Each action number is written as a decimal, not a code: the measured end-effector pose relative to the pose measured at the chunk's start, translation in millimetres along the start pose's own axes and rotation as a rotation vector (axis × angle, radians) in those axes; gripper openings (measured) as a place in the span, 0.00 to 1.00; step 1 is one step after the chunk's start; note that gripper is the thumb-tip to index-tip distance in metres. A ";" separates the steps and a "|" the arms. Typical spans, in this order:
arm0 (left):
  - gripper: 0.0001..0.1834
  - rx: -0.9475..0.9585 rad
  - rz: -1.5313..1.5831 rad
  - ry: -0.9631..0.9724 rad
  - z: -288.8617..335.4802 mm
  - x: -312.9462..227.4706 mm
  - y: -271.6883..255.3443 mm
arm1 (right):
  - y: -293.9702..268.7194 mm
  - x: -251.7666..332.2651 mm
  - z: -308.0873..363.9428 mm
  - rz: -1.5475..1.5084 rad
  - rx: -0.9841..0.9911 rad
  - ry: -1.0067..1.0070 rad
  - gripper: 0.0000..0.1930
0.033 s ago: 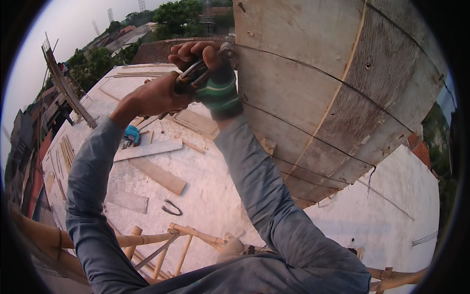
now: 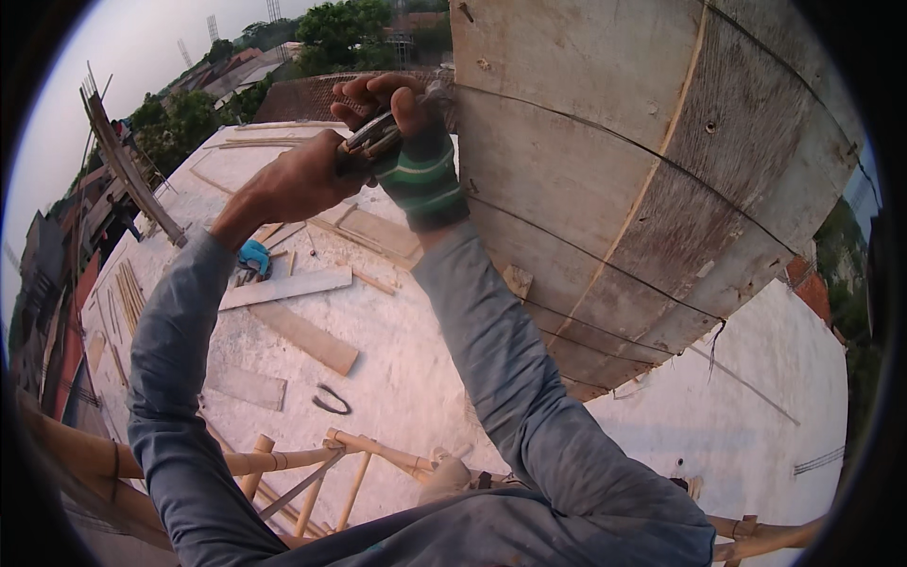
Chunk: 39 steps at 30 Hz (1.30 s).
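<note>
Via the head cam I've got both of the wearer's hands up in the upper-centre of the frame, close together at a dark, shiny metal hand tool w/ slim handles; its exact type I can't make out, as the fingers cover part of it & the far end is blurred. The bare left hand is closed round the handle end, fingers curled in, no gap that I can see. The right hand, in a fingerless green knit glove w/ pale stripes, is right beside it: fingers half-curled & slightly spread over the tool's upper part, so I can't tell if they actually grip it. Just right of that hand, a big weathered panel of grey & brown wooden boards fills the upper right, w/ thin dark wires strapped across. Below the hands, approx. mid-frame, I see a pale, whitish floor slab w/ a tan flat plank, a long pale board & a black U-shaped object. A person in a teal top crouches left of centre, small in view. Round yellowish bamboo poles cross the lower left; leafy green trees sit up top.
</note>
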State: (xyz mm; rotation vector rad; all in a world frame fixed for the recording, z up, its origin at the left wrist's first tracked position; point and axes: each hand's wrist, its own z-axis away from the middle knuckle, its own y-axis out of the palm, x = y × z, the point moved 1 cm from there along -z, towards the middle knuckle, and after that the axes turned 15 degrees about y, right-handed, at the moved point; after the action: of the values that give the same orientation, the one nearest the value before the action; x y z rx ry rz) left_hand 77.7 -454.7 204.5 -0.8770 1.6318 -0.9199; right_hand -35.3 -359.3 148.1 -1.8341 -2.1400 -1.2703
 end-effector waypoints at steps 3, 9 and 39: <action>0.09 -0.273 -0.447 0.091 -7.6 7.8 0.8 | 5.3 0.5 0.6 0.179 -0.152 -0.008 0.18; 0.17 -0.819 -0.729 0.170 -28.7 33.4 58.9 | 24.6 -2.5 -6.3 0.198 -0.629 0.021 0.26; 0.21 -1.120 -0.508 0.308 -97.1 113.4 114.9 | -9.5 -17.9 -19.3 0.459 -0.784 -0.061 0.24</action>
State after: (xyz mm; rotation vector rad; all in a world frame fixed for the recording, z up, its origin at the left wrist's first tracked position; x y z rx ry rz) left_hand -52.5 -490.1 73.1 -2.0528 2.2567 -0.3902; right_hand -46.8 -384.8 146.4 -2.4300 -1.1515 -2.0891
